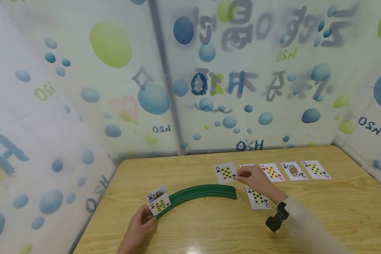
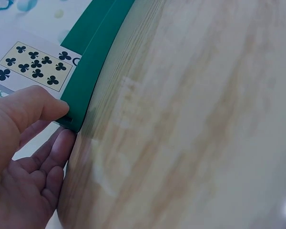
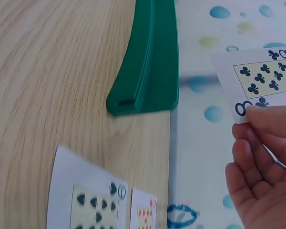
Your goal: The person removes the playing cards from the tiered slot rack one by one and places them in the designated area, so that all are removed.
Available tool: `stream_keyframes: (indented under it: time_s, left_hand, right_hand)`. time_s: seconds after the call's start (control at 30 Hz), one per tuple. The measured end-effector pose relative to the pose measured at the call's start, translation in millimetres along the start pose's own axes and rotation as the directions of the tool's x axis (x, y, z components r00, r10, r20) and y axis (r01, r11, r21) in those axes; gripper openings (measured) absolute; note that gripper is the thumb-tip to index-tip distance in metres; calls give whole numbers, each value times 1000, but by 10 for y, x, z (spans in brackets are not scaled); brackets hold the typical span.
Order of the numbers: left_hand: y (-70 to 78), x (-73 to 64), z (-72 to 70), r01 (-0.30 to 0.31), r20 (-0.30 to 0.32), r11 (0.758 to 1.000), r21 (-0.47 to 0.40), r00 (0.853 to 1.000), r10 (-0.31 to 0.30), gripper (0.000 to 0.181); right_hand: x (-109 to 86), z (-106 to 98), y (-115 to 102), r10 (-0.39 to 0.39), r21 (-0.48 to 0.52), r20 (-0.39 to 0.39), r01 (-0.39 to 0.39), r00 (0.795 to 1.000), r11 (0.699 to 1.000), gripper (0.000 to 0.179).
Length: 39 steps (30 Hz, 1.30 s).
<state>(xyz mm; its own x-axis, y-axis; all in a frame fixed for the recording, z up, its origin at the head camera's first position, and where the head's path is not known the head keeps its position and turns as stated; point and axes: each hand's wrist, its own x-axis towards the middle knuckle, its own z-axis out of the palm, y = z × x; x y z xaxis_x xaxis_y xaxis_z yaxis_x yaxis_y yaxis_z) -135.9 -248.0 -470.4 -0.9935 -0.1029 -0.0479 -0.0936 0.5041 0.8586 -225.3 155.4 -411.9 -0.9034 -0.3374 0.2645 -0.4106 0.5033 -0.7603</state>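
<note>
A curved green card holder (image 1: 203,192) lies on the table. My left hand (image 1: 140,224) grips its left end, with the thumb (image 2: 52,107) at the front and fingers behind. In that end stand a clubs number card (image 1: 160,204) and, behind it, a face card (image 1: 155,193). My right hand (image 1: 257,180) pinches an eight of clubs (image 3: 264,78) by one corner, raised behind the holder's right part. Under the right forearm lies a spades number card (image 1: 257,199), partly covered.
Along the back right lie a card mostly behind the right hand (image 1: 246,165), a red hearts card (image 1: 273,172), a face card (image 1: 293,171) and a black number card (image 1: 315,169). A bubble-patterned wall (image 1: 209,123) borders the wooden table (image 1: 336,218).
</note>
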Motion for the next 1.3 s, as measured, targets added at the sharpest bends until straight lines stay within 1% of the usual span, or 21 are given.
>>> stream_keyframes:
  time_s: [0.13, 0.27, 0.4, 0.53, 0.73, 0.87, 1.13, 1.3]
  left_hand:
    - [11, 4, -4, 16, -4, 1000, 13, 1000, -16, 26]
    - [11, 17, 2, 24, 4, 1000, 15, 1000, -24, 26]
    - [6, 11, 1, 21, 7, 1000, 14, 1000, -21, 26]
    - [3, 0, -3, 14, 6, 1000, 10, 1000, -14, 27]
    - [-14, 14, 1, 13, 8, 1000, 4, 1000, -13, 27]
    - [-6, 10, -2, 6, 4, 1000, 0, 1000, -6, 26]
    - [9, 0, -7, -6, 5, 1000, -3, 1000, 6, 27]
    - [0, 0, -4, -9, 6, 1000, -10, 1000, 9, 27]
  right_hand:
    - [-88, -162, 50, 60, 3, -24, -60, 998, 998, 14]
    - [-165, -322, 128, 71, 2, -62, -71, 995, 997, 15]
    - [-250, -479, 189, 68, -25, -106, -71, 992, 997, 15]
    - [-343, -629, 235, 94, -75, -128, -104, 987, 992, 16]
    - [-505, -822, 337, 167, -144, -119, -183, 979, 972, 18]
    - [-633, -919, 424, 193, -179, -111, -211, 975, 961, 21]
    - [-809, -1006, 563, 244, -236, -112, -264, 963, 935, 23]
    - [-876, -1044, 606, 300, -257, -89, -313, 950, 914, 26]
